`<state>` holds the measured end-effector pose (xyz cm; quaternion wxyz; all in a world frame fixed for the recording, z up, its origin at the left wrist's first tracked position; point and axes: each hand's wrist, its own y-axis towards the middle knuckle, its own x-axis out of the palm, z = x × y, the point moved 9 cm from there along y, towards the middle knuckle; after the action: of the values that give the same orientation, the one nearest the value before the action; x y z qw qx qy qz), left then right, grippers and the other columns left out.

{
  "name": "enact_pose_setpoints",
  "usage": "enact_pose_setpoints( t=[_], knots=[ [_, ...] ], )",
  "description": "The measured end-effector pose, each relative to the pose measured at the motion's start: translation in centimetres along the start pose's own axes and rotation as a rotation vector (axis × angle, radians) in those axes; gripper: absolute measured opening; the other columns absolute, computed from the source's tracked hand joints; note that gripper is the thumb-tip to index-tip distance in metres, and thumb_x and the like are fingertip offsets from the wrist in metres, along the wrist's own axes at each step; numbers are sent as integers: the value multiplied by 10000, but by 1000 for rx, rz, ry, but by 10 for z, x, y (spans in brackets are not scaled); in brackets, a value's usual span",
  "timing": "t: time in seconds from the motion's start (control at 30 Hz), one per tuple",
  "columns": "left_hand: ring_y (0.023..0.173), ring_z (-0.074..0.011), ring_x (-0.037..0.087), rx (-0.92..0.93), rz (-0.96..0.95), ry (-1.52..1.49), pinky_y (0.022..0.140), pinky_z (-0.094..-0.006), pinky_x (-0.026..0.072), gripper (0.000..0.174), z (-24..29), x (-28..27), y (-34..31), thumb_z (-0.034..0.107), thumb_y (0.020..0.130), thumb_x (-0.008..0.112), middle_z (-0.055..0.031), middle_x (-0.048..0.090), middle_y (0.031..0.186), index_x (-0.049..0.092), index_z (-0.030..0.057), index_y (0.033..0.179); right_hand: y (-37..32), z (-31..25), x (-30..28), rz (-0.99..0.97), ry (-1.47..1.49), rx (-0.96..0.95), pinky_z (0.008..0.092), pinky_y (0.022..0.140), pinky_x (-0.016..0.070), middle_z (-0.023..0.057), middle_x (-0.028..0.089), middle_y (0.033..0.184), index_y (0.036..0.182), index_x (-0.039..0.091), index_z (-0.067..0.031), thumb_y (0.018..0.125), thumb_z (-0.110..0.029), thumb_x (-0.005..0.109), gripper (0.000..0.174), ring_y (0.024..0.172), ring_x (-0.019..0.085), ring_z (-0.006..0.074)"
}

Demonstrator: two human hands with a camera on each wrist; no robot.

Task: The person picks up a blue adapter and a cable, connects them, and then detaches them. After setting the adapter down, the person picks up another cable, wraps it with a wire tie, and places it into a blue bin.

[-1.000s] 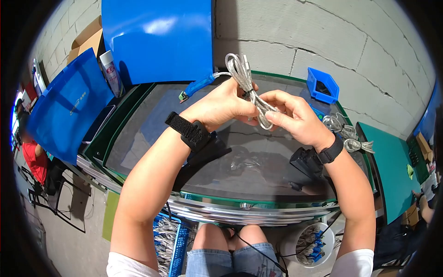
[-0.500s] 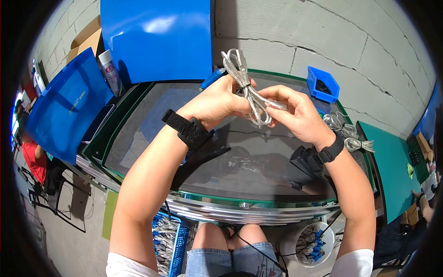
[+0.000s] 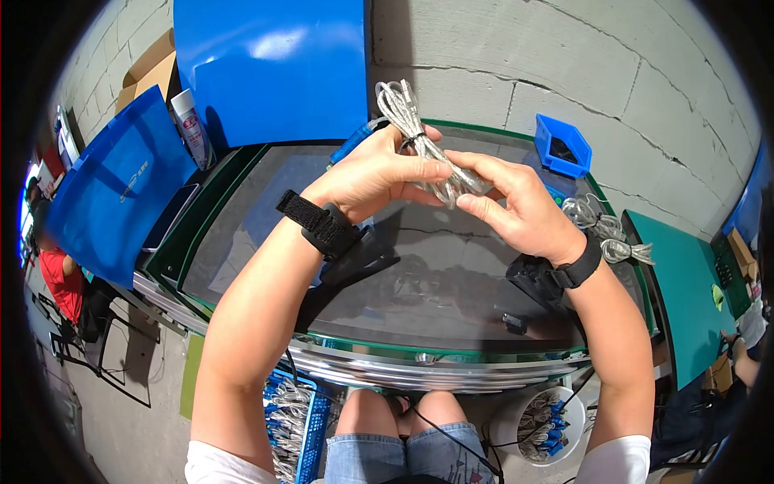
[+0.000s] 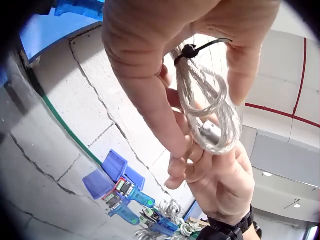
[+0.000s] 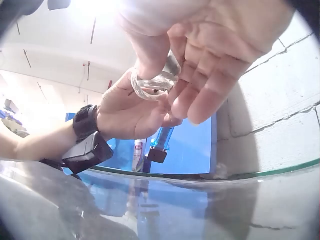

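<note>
A coiled silver braided cable (image 3: 399, 105), bound by a black tie (image 4: 189, 51), is held up over the table. My left hand (image 3: 379, 171) grips it around the middle, thumb across the strands. The thumb and fingers of my right hand (image 3: 520, 198) pinch its lower loops. A metal plug (image 4: 210, 131) shows inside the loops in the left wrist view. Beyond my left hand hangs the cable's blue connector end (image 3: 351, 145). In the right wrist view the loop (image 5: 145, 89) shows between my right thumb and fingers, which partly cover it.
Several coiled cables (image 3: 617, 250) lie at the table's right side, with a blue bin (image 3: 564, 165) behind. A spray can (image 3: 193, 129) stands back left. Below the table edge are a blue basket (image 3: 316, 423) and a white bucket (image 3: 504, 427), both holding cables.
Both hands keep hold of the coiled cable. The coil and my left hand have shifted slightly up and left, and the right fingers have regripped the lower loops.
</note>
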<state>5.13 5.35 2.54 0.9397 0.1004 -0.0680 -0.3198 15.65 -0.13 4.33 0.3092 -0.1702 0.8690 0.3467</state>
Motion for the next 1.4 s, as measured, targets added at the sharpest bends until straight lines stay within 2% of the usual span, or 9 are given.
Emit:
enact_pose_setpoints(
  t=[0.07, 0.13, 0.23, 0.37, 0.5, 0.67, 0.73, 0.83, 1.4],
  knots=[
    [951, -227, 622, 18, -10, 28, 814, -391, 527, 562, -5, -4, 2, 41, 737, 640, -140, 588, 1049, 376, -9, 1232, -1, 3, 2, -27, -16, 45, 259, 733, 497, 86, 595, 1069, 1282, 474, 14, 887, -110, 576, 427, 843, 582, 113],
    [945, -223, 622, 36, -22, 54, 792, -382, 529, 558, -5, -6, 2, 61, 745, 662, -134, 596, 1033, 381, 2, 1224, -2, 18, 8, -59, 250, 147, 256, 724, 494, 68, 594, 1019, 1295, 463, 9, 919, -122, 535, 405, 824, 570, 101],
    [924, -197, 621, 6, -81, 36, 763, -348, 520, 492, -7, -3, 2, 123, 767, 705, -117, 609, 995, 426, 20, 1160, -2, 23, 10, -63, 388, 158, 252, 719, 492, 47, 595, 958, 1303, 454, 1, 936, -132, 512, 395, 817, 568, 99],
    [877, -161, 612, 13, -30, 30, 740, -320, 504, 426, -5, -4, 4, 190, 761, 747, -77, 611, 952, 483, 46, 1062, 0, 26, 9, -6, 391, 150, 238, 691, 475, 16, 582, 838, 1257, 491, -11, 936, -145, 500, 348, 725, 536, 81],
    [847, -135, 600, 71, 77, 31, 707, -302, 492, 421, -2, -12, 5, 202, 736, 775, -40, 602, 925, 504, 62, 1027, 0, 19, 1, 50, 166, 76, 232, 653, 474, -2, 568, 773, 1236, 501, -14, 922, -158, 545, 348, 667, 509, 73],
    [827, -115, 583, 147, 119, 147, 690, -280, 472, 414, 7, -12, 3, 182, 727, 784, -40, 602, 925, 507, 63, 1011, 0, 13, -11, 180, -32, 20, 221, 599, 470, -7, 577, 730, 1094, 548, -16, 912, -170, 576, 240, 630, 518, 62],
    [821, -111, 579, 160, 119, 149, 687, -276, 467, 415, 10, -10, 1, 175, 720, 789, -43, 606, 920, 507, 65, 1004, 0, 22, -12, 201, 208, 132, 216, 579, 469, 10, 588, 718, 986, 551, -19, 937, -192, 541, 180, 626, 541, 60],
    [810, -112, 579, 96, 83, 166, 699, -278, 465, 397, 4, -8, 2, 138, 711, 788, -48, 612, 889, 505, 61, 978, -1, 33, -7, 131, 305, 185, 217, 569, 477, 23, 592, 702, 949, 551, -24, 961, -224, 498, 207, 611, 556, 67],
    [716, -125, 574, 96, 98, 157, 689, -286, 449, 337, -2, -18, 6, 72, 701, 763, -53, 615, 799, 508, 49, 919, 1, 35, -3, 113, 386, 196, 205, 551, 469, 22, 593, 682, 932, 556, -31, 978, -223, 472, 214, 604, 557, 57]
  ],
)
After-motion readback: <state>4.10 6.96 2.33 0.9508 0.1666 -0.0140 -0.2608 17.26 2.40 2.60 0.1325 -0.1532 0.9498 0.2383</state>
